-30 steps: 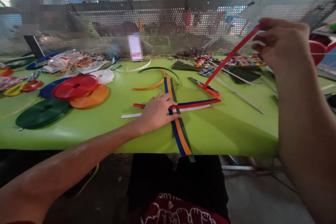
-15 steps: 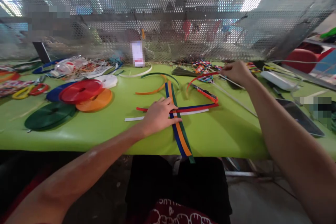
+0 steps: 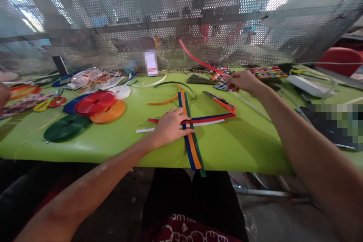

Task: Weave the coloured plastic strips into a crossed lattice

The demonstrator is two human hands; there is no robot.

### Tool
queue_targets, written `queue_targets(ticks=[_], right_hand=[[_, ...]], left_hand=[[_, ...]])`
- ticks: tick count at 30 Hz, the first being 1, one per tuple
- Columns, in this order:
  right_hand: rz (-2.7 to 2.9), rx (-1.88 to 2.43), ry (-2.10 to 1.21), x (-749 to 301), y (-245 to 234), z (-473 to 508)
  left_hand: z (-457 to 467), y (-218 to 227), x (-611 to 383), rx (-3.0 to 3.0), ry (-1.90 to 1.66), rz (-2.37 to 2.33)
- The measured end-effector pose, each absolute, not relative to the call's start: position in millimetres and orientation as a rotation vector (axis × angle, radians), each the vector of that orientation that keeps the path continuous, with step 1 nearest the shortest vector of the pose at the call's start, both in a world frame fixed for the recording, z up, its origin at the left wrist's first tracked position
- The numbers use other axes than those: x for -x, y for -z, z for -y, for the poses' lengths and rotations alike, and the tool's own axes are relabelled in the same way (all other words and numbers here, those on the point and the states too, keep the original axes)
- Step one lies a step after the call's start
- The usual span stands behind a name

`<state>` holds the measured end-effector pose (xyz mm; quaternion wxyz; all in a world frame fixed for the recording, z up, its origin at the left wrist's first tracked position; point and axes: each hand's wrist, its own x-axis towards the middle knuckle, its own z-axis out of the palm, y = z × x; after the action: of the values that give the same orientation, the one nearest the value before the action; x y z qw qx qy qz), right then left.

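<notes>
- Nearest to us, the blue strip [image 3: 189,155], orange strip [image 3: 194,155] and green strip [image 3: 202,168] run side by side inward from the middle of the near edge of the worktop [image 3: 241,140]; the green end overhangs that edge.
- Farther inward, our left hand [image 3: 171,125] lies spread over the crossing, its fingers resting on the strips rather than closed round them.
- To do this well, we should press evenly at the crossing; loose flat strips, we judge, skew easily.
- Across these three run a white strip [image 3: 144,130] and, just beyond it, a crosswise red strip [image 3: 208,120] edged by a crosswise blue strip [image 3: 215,117]. All look narrow and ribbon-flat; our fingers hide part of the over-and-under.
- Towards the left edge, the green roll [image 3: 68,127] lies near the red roll [image 3: 95,103].
- Beyond the crosswise strips' right ends, the cutter [image 3: 222,103] rests on the worktop.
- Farther out, our right hand [image 3: 242,81] is raised, fingertips pinched on one end of the held red strip [image 3: 195,59]; its free end curves up and left, in front of the perforated screen [image 3: 170,7].
- We should check this strip for twist.
</notes>
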<state>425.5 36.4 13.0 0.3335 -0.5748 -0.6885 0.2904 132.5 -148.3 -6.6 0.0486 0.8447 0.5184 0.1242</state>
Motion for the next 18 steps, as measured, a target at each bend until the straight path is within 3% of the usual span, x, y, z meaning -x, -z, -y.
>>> queue_targets(ticks=[11,18], right_hand=[[2.015,1.387,-0.607,-420,-11,-34],[1.929,1.260,-0.731,-405,-1,-36]], left_hand=[[151,14,-130,-2.585,-0.441,-1.585],[151,13,-132,-2.607,-0.426,-1.589]])
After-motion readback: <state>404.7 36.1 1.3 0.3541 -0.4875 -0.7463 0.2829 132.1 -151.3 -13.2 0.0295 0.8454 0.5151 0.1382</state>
